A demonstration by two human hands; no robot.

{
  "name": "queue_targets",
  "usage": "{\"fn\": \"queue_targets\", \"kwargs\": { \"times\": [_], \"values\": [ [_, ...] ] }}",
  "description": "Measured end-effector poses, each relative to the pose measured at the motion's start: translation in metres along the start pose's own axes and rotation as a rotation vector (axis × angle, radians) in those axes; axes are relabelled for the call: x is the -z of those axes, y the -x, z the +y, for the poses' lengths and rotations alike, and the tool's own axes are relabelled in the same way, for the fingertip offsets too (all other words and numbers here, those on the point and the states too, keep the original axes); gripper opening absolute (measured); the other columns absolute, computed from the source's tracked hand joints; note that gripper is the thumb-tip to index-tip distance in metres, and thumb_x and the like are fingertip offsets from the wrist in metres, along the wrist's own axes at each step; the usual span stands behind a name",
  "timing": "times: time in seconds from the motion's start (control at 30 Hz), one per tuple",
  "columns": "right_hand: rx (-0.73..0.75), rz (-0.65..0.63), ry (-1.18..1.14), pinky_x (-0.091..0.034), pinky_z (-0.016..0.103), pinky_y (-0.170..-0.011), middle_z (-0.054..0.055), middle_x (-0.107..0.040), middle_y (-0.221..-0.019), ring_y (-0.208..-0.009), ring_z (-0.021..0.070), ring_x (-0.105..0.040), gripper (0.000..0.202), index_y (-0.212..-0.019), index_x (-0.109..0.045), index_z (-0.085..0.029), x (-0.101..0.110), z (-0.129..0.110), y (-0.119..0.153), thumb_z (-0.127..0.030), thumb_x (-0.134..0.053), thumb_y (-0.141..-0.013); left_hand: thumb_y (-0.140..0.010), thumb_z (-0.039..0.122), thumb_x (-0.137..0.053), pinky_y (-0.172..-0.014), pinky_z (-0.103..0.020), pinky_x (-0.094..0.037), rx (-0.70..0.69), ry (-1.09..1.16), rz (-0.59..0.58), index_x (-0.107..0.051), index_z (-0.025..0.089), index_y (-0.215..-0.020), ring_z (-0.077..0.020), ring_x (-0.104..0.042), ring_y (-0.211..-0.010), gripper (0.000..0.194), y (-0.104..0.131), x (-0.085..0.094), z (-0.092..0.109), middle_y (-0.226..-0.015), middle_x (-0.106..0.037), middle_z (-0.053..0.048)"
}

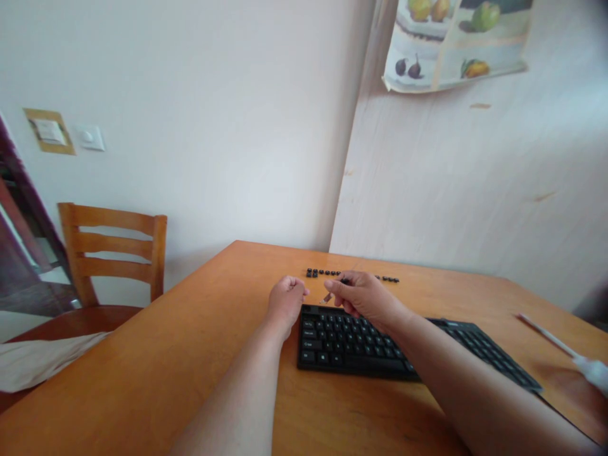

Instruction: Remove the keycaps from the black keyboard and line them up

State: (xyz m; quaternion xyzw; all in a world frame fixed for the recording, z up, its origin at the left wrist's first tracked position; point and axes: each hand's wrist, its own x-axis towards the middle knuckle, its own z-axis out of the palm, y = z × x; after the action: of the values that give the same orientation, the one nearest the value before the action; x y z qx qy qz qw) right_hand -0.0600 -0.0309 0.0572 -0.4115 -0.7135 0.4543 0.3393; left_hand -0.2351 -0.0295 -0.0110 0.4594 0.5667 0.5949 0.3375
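Observation:
A black keyboard (pixel 370 345) lies on the wooden table, partly covered by my right forearm. Above its upper left part, my right hand (pixel 356 292) is closed around a small tool with a dark handle and a thin pale tip (pixel 326 299). My left hand (pixel 287 294) is by the keyboard's top left corner, its fingers curled together; whatever they may hold is too small to make out. Behind the hands, small black keycaps (pixel 315 273) stand in a row on the table, some of them hidden by my right hand.
The wooden table (pixel 209 316) reaches back to the walls. On the right lies a thin rod with a white end (pixel 591 370). A cable leaves the keyboard's right side. A wooden chair (pixel 116 244) with pale cloth (pixel 42 364) on its seat stands at the left.

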Motion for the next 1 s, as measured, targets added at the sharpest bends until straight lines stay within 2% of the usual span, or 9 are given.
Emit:
{"fn": "queue_targets", "kwargs": {
  "times": [0.13, 0.33, 1.0],
  "values": [
    [0.033, 0.049, 0.169, -0.030, 0.021, -0.039, -0.002, -0.057, -0.052, -0.040, 0.0083, -0.044, 0.036, -0.073, -0.057, -0.018, -0.008, 0.005, 0.001, -0.053, -0.056, -0.084, -0.075, 0.028, -0.054, -0.063, -0.026, -0.044, -0.018, -0.018, -0.012, -0.060, 0.019, -0.079, -0.0154, -0.061, -0.067, 0.012, 0.001, 0.000, 0.001, -0.075, -0.069, -0.003],
    [0.118, 0.101, 0.384, -0.033, 0.023, -0.045, -0.001, -0.057, -0.052, -0.047, 0.0109, -0.048, 0.039, -0.068, -0.055, -0.019, -0.012, 0.011, 0.001, -0.054, -0.052, -0.085, -0.074, 0.027, -0.054, -0.064, -0.027, -0.045, -0.020, -0.039, -0.022, -0.060, 0.019, -0.079, -0.0158, -0.061, -0.068, 0.011, 0.003, 0.000, 0.002, -0.076, -0.069, -0.004],
    [0.202, 0.166, 0.518, -0.025, 0.026, -0.049, -0.003, -0.049, -0.051, -0.049, 0.0118, -0.042, 0.033, -0.063, -0.046, -0.021, -0.027, 0.019, 0.003, -0.043, -0.052, -0.087, -0.075, 0.025, -0.053, -0.061, -0.025, -0.043, -0.057, -0.089, -0.049, -0.060, 0.018, -0.077, -0.0150, -0.060, -0.065, 0.011, 0.002, 0.000, 0.000, -0.074, -0.069, -0.004]
  ]
}}
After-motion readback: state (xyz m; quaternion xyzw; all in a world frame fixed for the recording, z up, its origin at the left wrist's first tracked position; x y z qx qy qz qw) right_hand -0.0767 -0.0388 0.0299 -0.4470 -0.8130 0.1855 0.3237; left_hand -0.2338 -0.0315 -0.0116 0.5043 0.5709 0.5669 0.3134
